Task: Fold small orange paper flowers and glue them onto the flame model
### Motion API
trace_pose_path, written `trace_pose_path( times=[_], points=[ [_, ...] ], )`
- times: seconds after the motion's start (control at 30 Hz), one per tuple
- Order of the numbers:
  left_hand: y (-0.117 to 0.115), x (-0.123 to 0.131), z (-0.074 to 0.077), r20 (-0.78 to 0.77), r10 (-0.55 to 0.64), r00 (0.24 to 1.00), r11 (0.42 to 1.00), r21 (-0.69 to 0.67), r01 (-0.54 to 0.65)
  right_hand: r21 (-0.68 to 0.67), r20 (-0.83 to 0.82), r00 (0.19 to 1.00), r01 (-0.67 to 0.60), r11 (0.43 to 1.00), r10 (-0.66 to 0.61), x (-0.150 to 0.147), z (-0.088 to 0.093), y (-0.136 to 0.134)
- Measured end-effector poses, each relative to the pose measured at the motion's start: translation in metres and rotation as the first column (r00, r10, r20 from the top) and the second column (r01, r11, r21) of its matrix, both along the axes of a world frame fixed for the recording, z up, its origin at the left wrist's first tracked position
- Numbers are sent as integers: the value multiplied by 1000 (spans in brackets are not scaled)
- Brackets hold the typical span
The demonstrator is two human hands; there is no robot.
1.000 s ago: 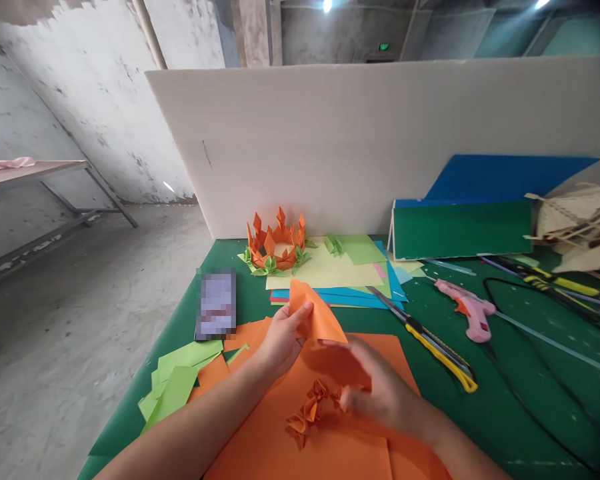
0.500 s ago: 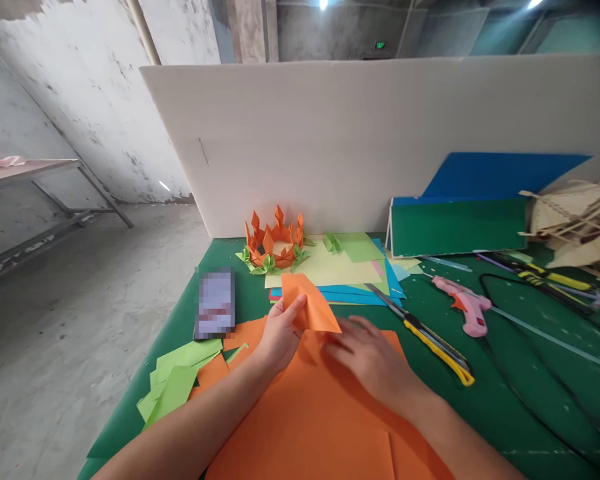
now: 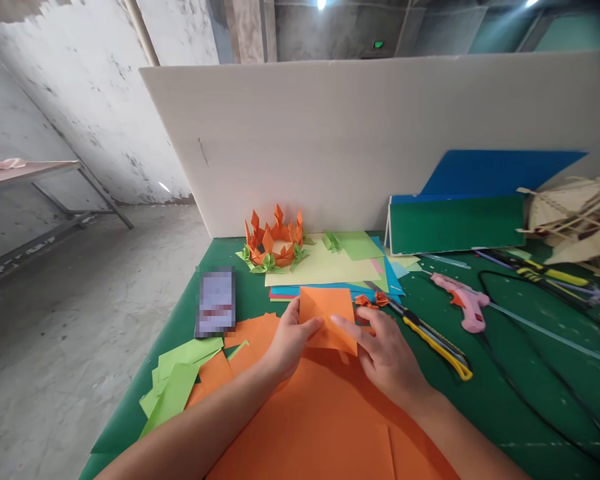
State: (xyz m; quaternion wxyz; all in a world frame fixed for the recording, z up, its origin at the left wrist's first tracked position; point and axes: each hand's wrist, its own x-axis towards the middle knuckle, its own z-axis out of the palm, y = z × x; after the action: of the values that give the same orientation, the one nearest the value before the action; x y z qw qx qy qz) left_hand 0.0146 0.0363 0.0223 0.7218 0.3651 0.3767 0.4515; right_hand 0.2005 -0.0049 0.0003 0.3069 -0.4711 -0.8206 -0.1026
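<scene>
A small square of orange paper (image 3: 325, 303) is held up, facing me, above a large orange sheet (image 3: 310, 413). Its left edge is pinched between the thumb and fingers of my left hand (image 3: 291, 343). On the opposite side, my right hand (image 3: 393, 357) takes the right edge, its index fingertip lying on the front face. Small folded orange paper pieces (image 3: 375, 300) rest just beyond the right fingers. Behind the square stands an orange folded-paper crown (image 3: 275, 240) with green paper leaves (image 3: 269, 264) around its base.
Left of my hands lie a phone (image 3: 216, 303), green paper pieces (image 3: 173, 393) and orange paper pieces (image 3: 253, 340). Coloured sheets (image 3: 305, 263) are stacked by the crown. A yellow utility knife (image 3: 437, 347) and pink glue gun (image 3: 463, 300) with a cord lie right. A white board (image 3: 300, 133) stands behind.
The orange square has turned from a bent, tilted position to face me flat. My right hand has come onto its right edge, and small folded orange pieces now show behind.
</scene>
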Motion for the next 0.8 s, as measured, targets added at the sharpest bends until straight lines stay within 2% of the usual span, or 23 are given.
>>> trace_pose_path(
  times=[0.1,0.2,0.3,0.4,0.47,0.53,0.6,0.67,0.8],
  points=[
    [-1,-1,-4,-56,-26,998,1000,13,27,-41,-13,1000,-3,999,2,0,-1,1],
    [-4,-1,-1,-129,-49,990,998,32,54,-76,-103,995,-12,997,4,1,1,2],
    [-6,-1,5,-163,-97,982,984,134,119,-125,-231,973,-25,992,-4,3,4,2],
    [-8,-1,6,-308,-61,949,954,261,146,-133,-314,950,-53,990,8,5,6,3],
    [-9,-2,7,-386,-48,921,946,278,166,-94,-293,956,-56,994,26,6,7,3],
    [-11,-3,10,-399,-67,915,955,240,175,-30,-207,978,-29,999,23,7,8,0],
    [-12,-5,14,-404,-57,913,967,205,151,27,-100,995,-14,1000,17,8,9,-4],
    [-14,-7,17,-437,-47,898,977,166,131,53,-30,998,-51,997,53,7,11,-8],
    [-21,-11,15,-456,-50,888,987,112,113,5,-91,986,-136,991,136,1,12,-11]
  ],
)
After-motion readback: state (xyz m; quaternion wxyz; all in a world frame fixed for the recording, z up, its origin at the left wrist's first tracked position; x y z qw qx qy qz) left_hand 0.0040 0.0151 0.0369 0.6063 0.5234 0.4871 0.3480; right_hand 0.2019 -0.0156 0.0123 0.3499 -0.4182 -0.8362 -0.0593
